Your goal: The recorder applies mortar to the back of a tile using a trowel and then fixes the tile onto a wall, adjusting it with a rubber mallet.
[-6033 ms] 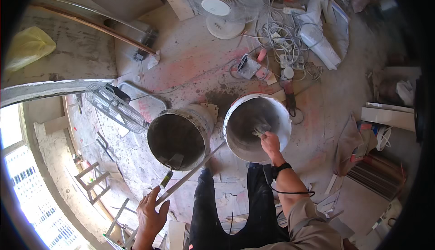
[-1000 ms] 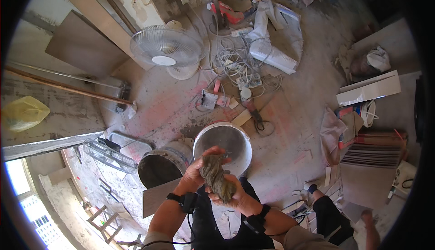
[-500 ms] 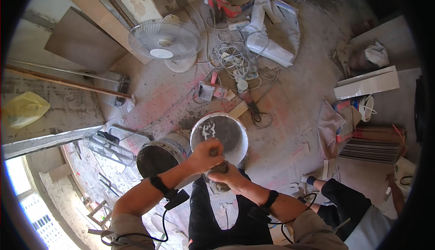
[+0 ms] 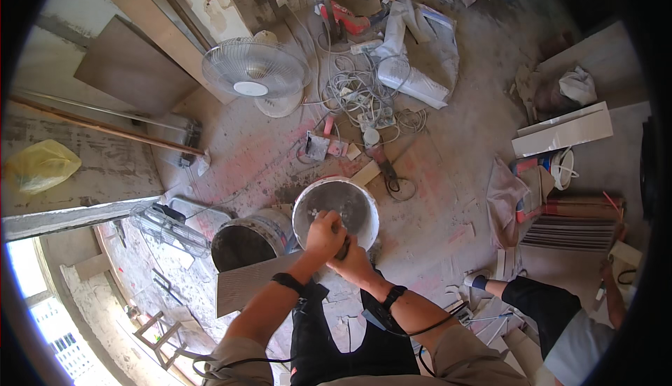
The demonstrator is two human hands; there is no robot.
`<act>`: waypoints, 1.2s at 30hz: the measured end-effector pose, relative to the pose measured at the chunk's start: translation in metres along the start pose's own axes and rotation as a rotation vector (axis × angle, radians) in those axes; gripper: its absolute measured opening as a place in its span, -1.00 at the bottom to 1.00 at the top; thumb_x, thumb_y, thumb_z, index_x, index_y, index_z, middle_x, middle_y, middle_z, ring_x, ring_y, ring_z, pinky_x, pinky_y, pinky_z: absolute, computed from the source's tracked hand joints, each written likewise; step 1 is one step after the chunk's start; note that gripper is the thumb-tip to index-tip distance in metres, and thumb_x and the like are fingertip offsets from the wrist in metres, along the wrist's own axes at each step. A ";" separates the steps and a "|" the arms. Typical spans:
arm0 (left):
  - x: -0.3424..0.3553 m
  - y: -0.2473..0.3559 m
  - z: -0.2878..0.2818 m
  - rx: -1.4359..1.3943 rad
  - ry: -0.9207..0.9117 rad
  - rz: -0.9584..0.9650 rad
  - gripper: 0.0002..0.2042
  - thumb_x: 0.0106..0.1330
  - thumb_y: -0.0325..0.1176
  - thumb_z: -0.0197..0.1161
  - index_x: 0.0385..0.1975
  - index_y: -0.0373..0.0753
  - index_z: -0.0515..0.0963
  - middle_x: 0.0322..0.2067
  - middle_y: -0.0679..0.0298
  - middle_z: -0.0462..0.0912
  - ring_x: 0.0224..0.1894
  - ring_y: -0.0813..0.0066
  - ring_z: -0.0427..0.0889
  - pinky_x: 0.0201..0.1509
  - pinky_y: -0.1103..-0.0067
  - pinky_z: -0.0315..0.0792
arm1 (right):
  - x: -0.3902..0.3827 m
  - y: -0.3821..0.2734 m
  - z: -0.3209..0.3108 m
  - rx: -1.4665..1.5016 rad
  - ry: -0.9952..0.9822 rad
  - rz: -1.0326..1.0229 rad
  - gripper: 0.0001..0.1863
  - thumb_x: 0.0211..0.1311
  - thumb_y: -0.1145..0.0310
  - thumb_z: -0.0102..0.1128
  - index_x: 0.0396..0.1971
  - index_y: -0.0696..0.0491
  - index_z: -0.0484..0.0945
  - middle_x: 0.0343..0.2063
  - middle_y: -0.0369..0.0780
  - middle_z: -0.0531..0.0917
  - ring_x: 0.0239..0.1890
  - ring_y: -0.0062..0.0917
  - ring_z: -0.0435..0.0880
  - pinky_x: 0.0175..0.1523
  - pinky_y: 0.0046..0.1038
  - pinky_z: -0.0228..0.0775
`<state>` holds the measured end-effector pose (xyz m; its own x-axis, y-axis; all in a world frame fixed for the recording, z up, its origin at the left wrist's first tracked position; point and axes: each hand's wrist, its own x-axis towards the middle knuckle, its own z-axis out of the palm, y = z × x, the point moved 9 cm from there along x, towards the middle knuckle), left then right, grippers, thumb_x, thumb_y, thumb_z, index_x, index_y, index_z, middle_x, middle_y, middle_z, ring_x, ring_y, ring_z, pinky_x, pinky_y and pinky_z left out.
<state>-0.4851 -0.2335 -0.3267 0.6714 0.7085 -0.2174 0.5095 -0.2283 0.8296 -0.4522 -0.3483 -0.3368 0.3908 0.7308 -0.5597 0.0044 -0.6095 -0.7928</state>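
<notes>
My left hand (image 4: pixel 324 235) and my right hand (image 4: pixel 352 263) are closed together on a crumpled grey-brown rag (image 4: pixel 342 248), most of it hidden by the fingers. They are over the near rim of a round white bucket (image 4: pixel 372 226), whose inside is smeared grey. The left hand is the farther one, with the right just below it. Left of the bucket stands a second bucket (image 4: pixel 271 228), dark inside and caked with grey. Partly under my left forearm is a flat grey panel with fine ridges (image 4: pixel 248 289).
Beyond the buckets lie a power tool (image 4: pixel 381 162), tangled cables (image 4: pixel 357 88) and a standing fan (image 4: pixel 255 71). Another fan (image 4: pixel 168 228) lies at the left. A person's leg (image 4: pixel 535 302) is at the lower right, near stacked tiles (image 4: pixel 567 233) and a white box (image 4: pixel 563 130).
Both hands have moved forward to the bucket's near rim, still gripping the rag. My left forearm has swung right, and the ridged panel shows beside it.
</notes>
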 end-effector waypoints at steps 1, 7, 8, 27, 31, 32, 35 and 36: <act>-0.001 -0.007 0.000 0.012 0.050 -0.035 -0.88 -0.01 -0.46 0.22 -0.46 -0.27 0.47 -0.44 0.08 0.49 -0.41 0.03 0.54 -0.30 0.31 0.44 | 0.000 0.001 0.000 -0.001 0.001 -0.002 -0.26 -0.04 -0.01 0.37 -0.08 0.23 0.23 -0.36 0.11 0.63 -0.24 0.01 0.62 -0.23 -0.16 0.47; -0.009 -0.013 0.008 0.090 0.051 -0.183 -0.88 0.01 -0.41 0.22 -0.46 -0.24 0.47 -0.42 0.07 0.51 -0.37 0.02 0.55 -0.28 0.25 0.45 | 0.000 0.014 -0.001 -0.225 0.014 0.017 -0.20 -0.05 0.02 0.36 0.02 0.26 0.18 -0.35 0.16 0.62 -0.26 0.07 0.62 -0.17 -0.11 0.47; -0.010 -0.020 0.012 0.089 0.058 -0.181 -0.88 0.01 -0.41 0.22 -0.46 -0.24 0.47 -0.42 0.07 0.51 -0.37 0.02 0.55 -0.28 0.25 0.45 | -0.002 0.015 0.000 -0.252 0.017 0.007 -0.19 -0.04 -0.01 0.34 0.01 0.27 0.19 -0.36 0.15 0.63 -0.27 0.05 0.62 -0.18 -0.11 0.47; -0.093 0.002 -0.069 0.084 0.151 -0.175 -0.13 -0.08 0.00 0.44 0.23 -0.28 0.24 0.17 -0.02 0.34 0.18 -0.06 0.35 0.20 0.23 0.30 | -0.021 0.021 0.010 0.300 -0.269 0.140 -0.48 -0.15 0.28 0.53 -0.16 0.18 0.54 -0.33 -0.26 0.65 -0.35 -0.56 0.61 -0.20 -0.45 0.47; -0.155 -0.013 -0.219 0.737 0.378 -0.055 -0.15 -0.09 -0.01 0.42 0.21 -0.29 0.26 0.10 -0.02 0.42 0.12 -0.01 0.41 0.15 0.13 0.29 | -0.052 0.059 -0.037 0.552 -0.046 0.333 -0.60 -0.08 0.33 0.46 -0.21 0.14 0.58 -0.37 -0.30 0.65 -0.38 -0.58 0.59 -0.29 -0.51 0.41; -0.167 -0.046 -0.253 0.582 0.356 -0.151 -0.12 -0.12 0.01 0.43 0.22 -0.30 0.24 0.07 -0.02 0.47 0.10 -0.02 0.44 0.13 0.17 0.31 | -0.060 0.063 -0.046 0.589 0.041 0.332 -0.63 -0.04 0.35 0.43 -0.21 0.14 0.57 -0.36 -0.29 0.64 -0.36 -0.59 0.59 -0.26 -0.49 0.41; -0.205 -0.175 -0.253 0.362 -0.173 -0.597 -0.34 -0.09 0.04 0.42 -0.04 -0.35 0.53 -0.24 -0.01 0.67 -0.19 0.06 0.66 -0.10 0.35 0.51 | -0.099 0.077 -0.066 0.692 0.176 0.342 -0.58 0.10 0.30 0.33 -0.05 0.11 0.51 -0.29 -0.30 0.63 -0.31 -0.55 0.61 -0.19 -0.46 0.44; -0.202 -0.191 -0.250 0.356 -0.174 -0.581 -0.34 -0.09 0.04 0.42 -0.04 -0.35 0.53 -0.24 -0.01 0.67 -0.19 0.06 0.66 -0.10 0.35 0.51 | -0.110 0.072 -0.064 0.690 0.189 0.332 -0.58 0.10 0.30 0.33 -0.05 0.11 0.51 -0.29 -0.30 0.63 -0.31 -0.55 0.61 -0.19 -0.46 0.44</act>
<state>-0.8520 -0.1661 -0.3131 0.2982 0.6713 -0.6786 0.9372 -0.0710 0.3416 -0.4355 -0.4923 -0.3171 0.4222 0.4415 -0.7917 -0.6877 -0.4130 -0.5971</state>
